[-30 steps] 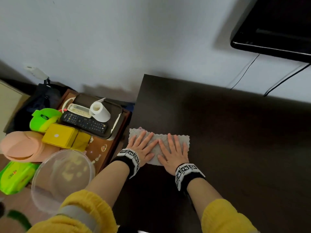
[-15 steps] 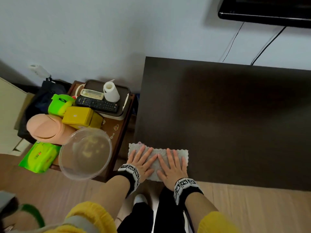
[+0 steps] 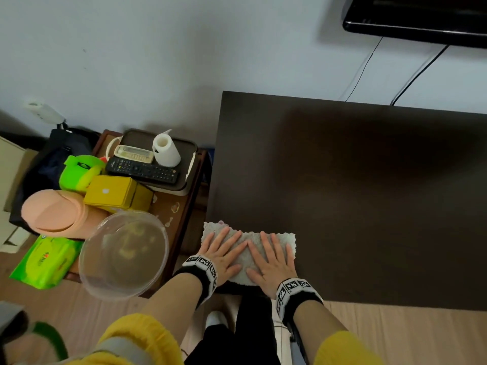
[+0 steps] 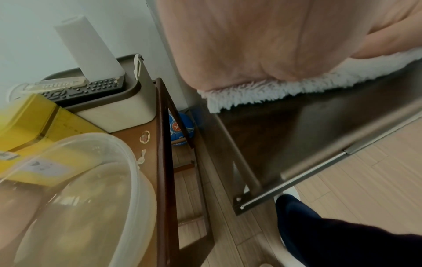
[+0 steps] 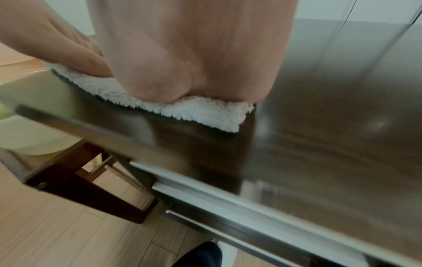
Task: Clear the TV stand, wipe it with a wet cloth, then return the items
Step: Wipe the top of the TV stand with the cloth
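Note:
A pale fluffy cloth (image 3: 247,256) lies flat on the dark TV stand (image 3: 355,201), at its front left corner. My left hand (image 3: 222,252) and right hand (image 3: 272,262) press down on it side by side with fingers straight and spread. In the left wrist view the cloth's fringe (image 4: 262,94) shows under the left palm (image 4: 251,45). The right wrist view has the cloth (image 5: 200,112) under the right palm (image 5: 194,54), close to the stand's front edge (image 5: 205,191).
Left of the stand, a low wooden side table (image 3: 181,206) carries a tray (image 3: 188,151) with two remotes (image 3: 143,168) and a paper roll (image 3: 166,151), a yellow tin (image 3: 113,192), a clear bowl (image 3: 123,254), a green wipes pack (image 3: 47,262). A TV (image 3: 421,19) hangs above.
Both hands have drawn the cloth from the middle of the stand's left side back to its front left corner. They still press on it flat.

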Tool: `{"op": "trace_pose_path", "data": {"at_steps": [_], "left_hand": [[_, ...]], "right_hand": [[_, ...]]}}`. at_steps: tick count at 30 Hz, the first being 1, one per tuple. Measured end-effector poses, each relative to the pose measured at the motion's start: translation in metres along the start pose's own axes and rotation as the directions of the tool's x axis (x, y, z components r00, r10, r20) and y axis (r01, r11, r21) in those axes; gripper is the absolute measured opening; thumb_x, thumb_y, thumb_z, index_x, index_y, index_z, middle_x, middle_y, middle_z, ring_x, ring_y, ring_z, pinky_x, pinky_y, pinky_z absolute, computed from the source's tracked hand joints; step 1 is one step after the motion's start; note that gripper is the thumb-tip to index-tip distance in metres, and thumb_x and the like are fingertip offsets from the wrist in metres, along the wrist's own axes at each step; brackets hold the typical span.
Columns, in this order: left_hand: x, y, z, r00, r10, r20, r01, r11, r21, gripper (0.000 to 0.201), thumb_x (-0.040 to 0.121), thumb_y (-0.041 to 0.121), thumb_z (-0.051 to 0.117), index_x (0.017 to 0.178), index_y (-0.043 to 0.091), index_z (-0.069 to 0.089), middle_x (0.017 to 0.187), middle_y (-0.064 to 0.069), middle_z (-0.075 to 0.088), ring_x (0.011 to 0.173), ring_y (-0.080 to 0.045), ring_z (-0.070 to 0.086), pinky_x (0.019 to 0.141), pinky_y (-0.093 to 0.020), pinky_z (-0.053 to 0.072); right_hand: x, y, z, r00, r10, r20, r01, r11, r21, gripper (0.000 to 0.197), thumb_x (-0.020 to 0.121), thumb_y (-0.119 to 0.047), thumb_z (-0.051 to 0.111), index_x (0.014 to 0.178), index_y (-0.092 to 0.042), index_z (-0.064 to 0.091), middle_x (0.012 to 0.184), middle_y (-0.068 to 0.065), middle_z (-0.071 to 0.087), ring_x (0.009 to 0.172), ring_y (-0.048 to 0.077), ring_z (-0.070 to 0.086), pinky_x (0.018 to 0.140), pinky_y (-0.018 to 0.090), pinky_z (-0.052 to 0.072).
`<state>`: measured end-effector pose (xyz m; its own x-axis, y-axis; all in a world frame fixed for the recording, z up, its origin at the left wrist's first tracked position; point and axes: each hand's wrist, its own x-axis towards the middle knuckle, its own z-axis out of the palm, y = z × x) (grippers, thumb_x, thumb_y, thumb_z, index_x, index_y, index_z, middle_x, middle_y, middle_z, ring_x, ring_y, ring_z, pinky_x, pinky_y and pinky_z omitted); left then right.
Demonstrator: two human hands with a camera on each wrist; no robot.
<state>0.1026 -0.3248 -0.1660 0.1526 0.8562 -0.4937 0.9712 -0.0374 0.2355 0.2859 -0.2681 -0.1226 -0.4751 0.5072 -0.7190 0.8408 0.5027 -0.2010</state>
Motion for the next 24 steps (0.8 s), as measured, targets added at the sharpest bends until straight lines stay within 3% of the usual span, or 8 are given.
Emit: {"op": "trace_pose_path", "data": {"at_steps": [6,9,11,12,14,16,19,24], "left_hand": [[0.055,-0.016,-0.033,0.998,-0.041,-0.043,0.041,0.999,0.012,0.082,0.08,0.058,0.034,0.151,0.03,0.005,0.142,0.005,0.047,0.139,-0.025,0.022,0.113,-0.041,0.001],[0.09,-0.026,-0.058,0.995,-0.069,-0.073,0.07,0.998,0.009,0.075,0.08,0.056,0.034,0.148,0.029,0.021,0.14,0.004,0.051,0.133,-0.024,0.031,0.113,-0.04,-0.001],[0.114,-0.036,-0.077,0.991,-0.091,-0.102,0.093,0.996,0.014,0.069,0.081,0.056,0.031,0.144,0.028,0.026,0.144,0.004,0.047,0.136,-0.023,0.025,0.112,-0.039,-0.004],[0.128,-0.043,-0.088,0.99,-0.1,-0.103,0.101,0.995,0.011,0.071,0.082,0.057,0.025,0.147,0.028,0.018,0.15,0.004,0.037,0.14,-0.022,0.015,0.112,-0.038,-0.01],[0.16,-0.055,-0.112,0.989,-0.087,-0.119,0.089,0.996,0.011,0.075,0.078,0.062,0.005,0.146,0.035,-0.011,0.159,0.01,0.002,0.143,-0.018,-0.016,0.108,-0.036,-0.023],[0.192,-0.067,-0.134,0.989,-0.095,-0.111,0.095,0.995,-0.007,0.076,0.069,0.064,-0.008,0.14,0.039,-0.023,0.157,0.014,-0.017,0.142,-0.016,-0.025,0.108,-0.037,-0.024],[0.237,-0.085,-0.166,0.984,-0.103,-0.144,0.104,0.995,-0.001,0.079,0.065,0.063,-0.013,0.142,0.043,-0.021,0.156,0.015,-0.019,0.144,-0.017,-0.021,0.112,-0.04,-0.017],[0.293,-0.107,-0.2,0.976,-0.116,-0.183,0.117,0.993,-0.005,0.073,0.073,0.063,-0.01,0.143,0.044,-0.018,0.158,0.015,-0.014,0.145,-0.017,-0.018,0.114,-0.041,-0.013]], "right_hand": [[0.06,0.024,-0.061,1.0,-0.026,0.016,0.027,0.998,-0.059,0.069,0.095,-0.06,0.023,0.144,-0.042,-0.021,0.141,-0.013,-0.043,0.132,0.012,-0.039,0.109,0.046,-0.025],[0.094,0.034,-0.097,1.0,-0.024,0.0,0.024,0.998,-0.062,0.069,0.095,-0.06,0.024,0.144,-0.043,-0.021,0.149,-0.011,-0.038,0.138,0.015,-0.035,0.11,0.047,-0.023],[0.114,0.039,-0.119,1.0,-0.015,-0.021,0.014,0.998,-0.057,0.069,0.095,-0.06,0.025,0.143,-0.044,-0.022,0.151,-0.01,-0.036,0.139,0.015,-0.034,0.109,0.046,-0.023],[0.125,0.043,-0.131,0.999,-0.01,-0.036,0.009,0.999,-0.047,0.069,0.095,-0.059,0.025,0.143,-0.045,-0.022,0.151,-0.01,-0.036,0.139,0.015,-0.033,0.109,0.046,-0.023],[0.147,0.051,-0.157,0.998,-0.001,-0.056,0.0,1.0,-0.026,0.068,0.095,-0.059,0.025,0.143,-0.046,-0.022,0.152,-0.01,-0.035,0.139,0.016,-0.033,0.109,0.046,-0.023],[0.171,0.059,-0.184,0.998,0.005,-0.07,-0.005,1.0,-0.004,0.067,0.095,-0.06,0.022,0.142,-0.046,-0.022,0.152,-0.009,-0.035,0.139,0.017,-0.033,0.109,0.046,-0.023],[0.208,0.073,-0.224,0.995,0.016,-0.097,-0.016,1.0,0.002,0.066,0.094,-0.062,0.019,0.142,-0.046,-0.022,0.152,-0.008,-0.036,0.139,0.018,-0.034,0.11,0.047,-0.023],[0.254,0.089,-0.277,0.994,0.019,-0.109,-0.022,0.999,-0.024,0.067,0.094,-0.063,0.018,0.142,-0.045,-0.024,0.151,-0.007,-0.037,0.139,0.02,-0.033,0.111,0.048,-0.02]]}}
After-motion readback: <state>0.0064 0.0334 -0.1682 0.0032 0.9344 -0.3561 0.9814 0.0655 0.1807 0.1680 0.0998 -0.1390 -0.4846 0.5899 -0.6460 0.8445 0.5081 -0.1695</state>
